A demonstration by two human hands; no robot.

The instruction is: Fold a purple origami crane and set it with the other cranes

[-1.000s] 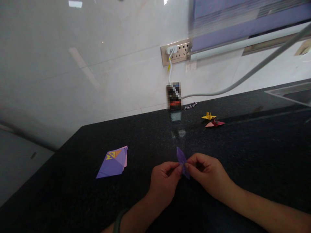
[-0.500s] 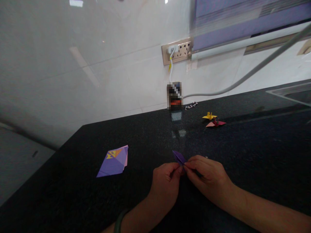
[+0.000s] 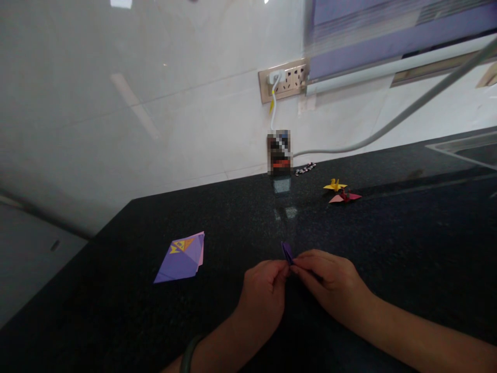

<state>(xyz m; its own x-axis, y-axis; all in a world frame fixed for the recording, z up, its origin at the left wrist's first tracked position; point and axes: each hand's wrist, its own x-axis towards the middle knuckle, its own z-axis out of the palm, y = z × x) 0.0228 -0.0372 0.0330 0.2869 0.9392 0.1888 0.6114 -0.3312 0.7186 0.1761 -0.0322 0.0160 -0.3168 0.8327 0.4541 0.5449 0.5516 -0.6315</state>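
A small piece of folded purple origami paper [image 3: 287, 252] is pinched between both hands over the dark countertop. My left hand [image 3: 266, 290] holds its lower end between thumb and forefinger. From the other side, my right hand [image 3: 334, 277] grips the same end with thumb and fingertips. The paper's narrow upper part points away from me, and its lower end is hidden by my fingers. To the left lies a stack of purple and pink paper sheets [image 3: 184, 261] with a yellow and orange print.
A yellow paper crane [image 3: 334, 185] and a red and pink paper crane [image 3: 345, 197] stand at the back right of the black countertop [image 3: 225, 217]. Behind are a beaded strand [image 3: 305, 169], a pixelated box [image 3: 279, 153], a grey cable [image 3: 388, 129] and a wall socket [image 3: 283, 82].
The purple paper has turned more upright and shows narrower, edge-on. Both hands keep their pinch almost in place. The cranes and the paper stack have not moved.
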